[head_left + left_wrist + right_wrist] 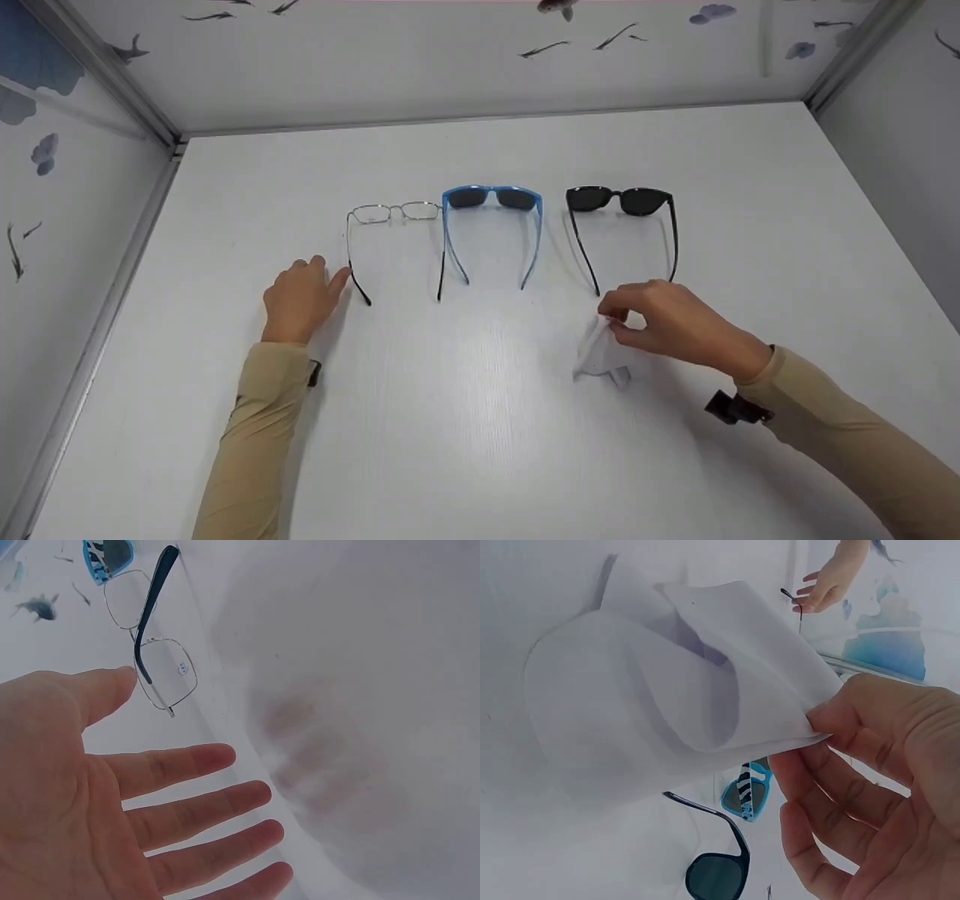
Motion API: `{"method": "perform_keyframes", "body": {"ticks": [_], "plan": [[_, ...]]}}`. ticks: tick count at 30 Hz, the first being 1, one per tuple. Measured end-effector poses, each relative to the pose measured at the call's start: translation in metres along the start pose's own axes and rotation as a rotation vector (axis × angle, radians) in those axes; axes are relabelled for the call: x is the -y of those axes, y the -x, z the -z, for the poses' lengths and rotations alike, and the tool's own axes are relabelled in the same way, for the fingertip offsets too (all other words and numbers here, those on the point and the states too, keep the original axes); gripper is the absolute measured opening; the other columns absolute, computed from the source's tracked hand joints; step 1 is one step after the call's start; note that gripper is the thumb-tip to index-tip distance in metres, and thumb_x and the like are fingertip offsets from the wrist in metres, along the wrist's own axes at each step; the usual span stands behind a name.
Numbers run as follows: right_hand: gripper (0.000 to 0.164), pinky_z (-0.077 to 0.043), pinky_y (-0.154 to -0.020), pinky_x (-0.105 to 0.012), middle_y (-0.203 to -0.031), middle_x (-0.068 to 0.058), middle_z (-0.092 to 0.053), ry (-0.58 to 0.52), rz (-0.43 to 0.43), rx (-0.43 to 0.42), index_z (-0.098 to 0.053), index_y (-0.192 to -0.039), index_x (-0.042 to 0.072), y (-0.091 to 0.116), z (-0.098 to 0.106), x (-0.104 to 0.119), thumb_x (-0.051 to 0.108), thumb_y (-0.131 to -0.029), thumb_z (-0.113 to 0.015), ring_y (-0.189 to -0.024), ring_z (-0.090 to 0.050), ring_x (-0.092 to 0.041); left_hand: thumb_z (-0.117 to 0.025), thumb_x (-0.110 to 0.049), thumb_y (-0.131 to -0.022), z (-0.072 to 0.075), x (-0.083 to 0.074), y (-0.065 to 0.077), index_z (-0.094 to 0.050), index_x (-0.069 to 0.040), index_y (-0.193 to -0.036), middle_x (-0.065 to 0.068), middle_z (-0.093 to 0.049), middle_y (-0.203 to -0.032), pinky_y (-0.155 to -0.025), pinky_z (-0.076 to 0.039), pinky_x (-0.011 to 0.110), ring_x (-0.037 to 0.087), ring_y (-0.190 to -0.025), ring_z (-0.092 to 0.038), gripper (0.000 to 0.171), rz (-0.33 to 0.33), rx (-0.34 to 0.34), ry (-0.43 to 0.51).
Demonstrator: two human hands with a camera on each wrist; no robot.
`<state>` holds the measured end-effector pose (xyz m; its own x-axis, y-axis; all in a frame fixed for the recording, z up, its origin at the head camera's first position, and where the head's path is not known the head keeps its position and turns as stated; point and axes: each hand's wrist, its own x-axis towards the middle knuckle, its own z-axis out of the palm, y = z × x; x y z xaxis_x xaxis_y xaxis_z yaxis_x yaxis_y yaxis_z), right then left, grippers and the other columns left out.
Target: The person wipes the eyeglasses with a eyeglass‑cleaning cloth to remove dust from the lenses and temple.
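Note:
Between thumb and fingers my right hand [671, 322] pinches a thin white cloth [682, 682] by one edge, and the rest hangs down in folds. It is just in front of the black sunglasses [641, 201]. My left hand [300, 296] has its fingers spread in the left wrist view, palm showing. Its thumb [109, 690] is by the dark temple tip of the wire-framed eyeglasses [373, 215]; whether they touch I cannot tell. Blue-framed sunglasses [491, 189] stand between the other two pairs, arms unfolded towards me like theirs.
A white table [450, 435] lies under everything. White panels [450, 67] with fish and leaf pictures rise at the back and sides, joined by grey metal edging [112, 82]. A small black device [735, 409] is strapped at the right wrist.

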<state>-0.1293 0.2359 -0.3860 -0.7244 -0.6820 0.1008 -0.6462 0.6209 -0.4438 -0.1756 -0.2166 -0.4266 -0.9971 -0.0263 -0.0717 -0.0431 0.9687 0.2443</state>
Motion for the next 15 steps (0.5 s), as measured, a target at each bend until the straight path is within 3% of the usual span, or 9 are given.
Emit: {"method": "perform_keyframes", "body": {"ticks": [7, 15], "plan": [[0.021, -0.051, -0.069, -0.032, -0.087, 0.005, -0.066, -0.075, 0.003, -0.058, -0.070, -0.094, 0.009, 0.0030, 0.0049, -0.0016, -0.006, -0.080, -0.070, -0.078, -0.059, -0.008, -0.049, -0.037, -0.100, -0.0027, 0.0011, -0.0003, -0.056, 0.012, -0.115, 0.030, -0.058, -0.095, -0.068, -0.049, 0.059, 0.049, -0.086, -0.060, 0.052, -0.006, -0.007, -0.005], [0.035, -0.048, -0.079, -0.023, -0.106, 0.008, -0.068, -0.240, -0.017, -0.111, -0.067, -0.108, 0.014, 0.0065, 0.0104, -0.0028, -0.010, -0.083, -0.063, -0.097, -0.063, -0.010, -0.050, -0.036, -0.100, 0.0009, 0.0020, 0.0006, -0.058, 0.012, -0.110, 0.029, -0.058, -0.090, -0.063, -0.050, 0.057, 0.047, -0.079, -0.060, 0.050, -0.005, -0.013, -0.001]]}}
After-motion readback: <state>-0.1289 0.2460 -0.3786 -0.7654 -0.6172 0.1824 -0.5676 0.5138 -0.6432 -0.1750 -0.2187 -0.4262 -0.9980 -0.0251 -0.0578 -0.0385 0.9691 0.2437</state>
